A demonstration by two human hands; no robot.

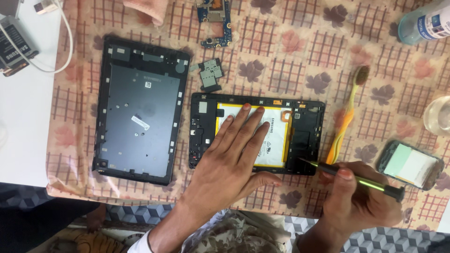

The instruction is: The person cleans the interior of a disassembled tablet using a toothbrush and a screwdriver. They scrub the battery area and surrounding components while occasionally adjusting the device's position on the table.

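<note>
A dark back cover [138,110] lay on the left of the patterned cloth [300,47]. Just right of it sat the opened tablet [257,133], its long side running left to right. The left hand [232,157] lay flat on the tablet's white battery [276,138], fingers spread wide and pointing far. To the right, the right hand [358,199] held a thin green and black screwdriver [354,177] with fingers pinched shut around it. The tip pointed left and touched the tablet's near right corner. An orange toothbrush [347,115] lay just right of the tablet, and a small phone [410,165] further right
</note>
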